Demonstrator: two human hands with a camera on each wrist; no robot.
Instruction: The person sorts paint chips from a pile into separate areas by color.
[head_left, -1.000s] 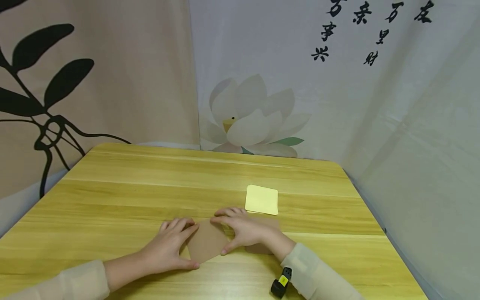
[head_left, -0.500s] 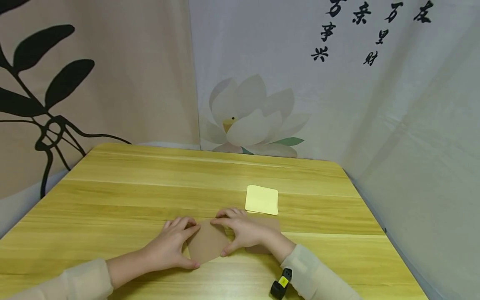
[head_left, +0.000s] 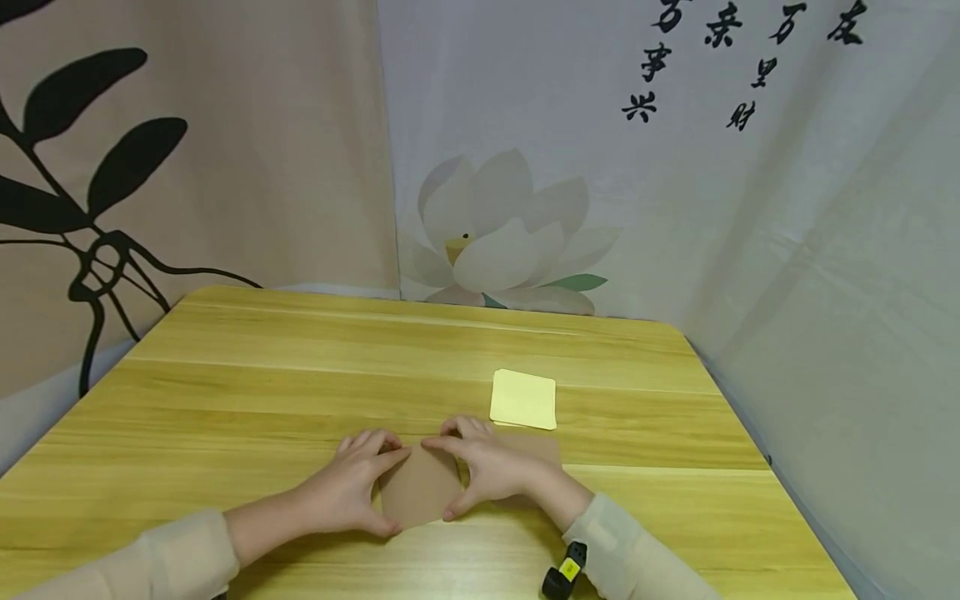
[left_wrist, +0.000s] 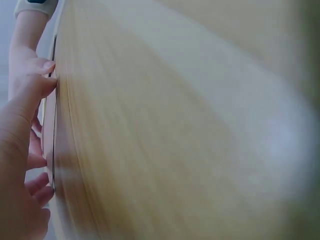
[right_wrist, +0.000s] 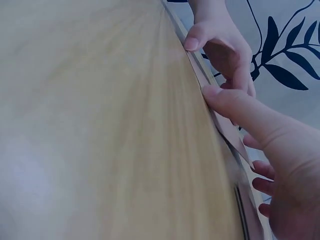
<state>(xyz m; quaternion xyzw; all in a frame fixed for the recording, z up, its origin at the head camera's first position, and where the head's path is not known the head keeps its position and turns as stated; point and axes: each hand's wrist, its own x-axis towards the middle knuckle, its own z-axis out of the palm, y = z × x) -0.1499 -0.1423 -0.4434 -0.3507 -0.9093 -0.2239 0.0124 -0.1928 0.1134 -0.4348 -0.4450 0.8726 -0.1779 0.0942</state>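
Observation:
In the head view, a flat brown square card (head_left: 420, 490) lies between the two hands. My left hand (head_left: 352, 487) holds its left side, index finger at the far edge and thumb at the near edge. From the other side my right hand (head_left: 483, 471) holds it the same way, with thumb and index finger spread. The right wrist view shows the card (right_wrist: 227, 131) edge-on, slightly raised off the tabletop at its near end in that view. A second brown card (head_left: 542, 447) lies partly hidden under the right hand and forearm.
Beyond the right hand lies a pale yellow square card or stack (head_left: 522, 400) with rounded corners. Everything rests on a wood-grain table (head_left: 300, 375). A black device with a yellow label (head_left: 564, 572) sits at the right sleeve. Printed curtains (head_left: 525, 100) stand behind the table.
My left hand and the brown card have shifted a little to the right, towards the right hand. The right hand, the second brown card and the yellow one have stayed nearly still.

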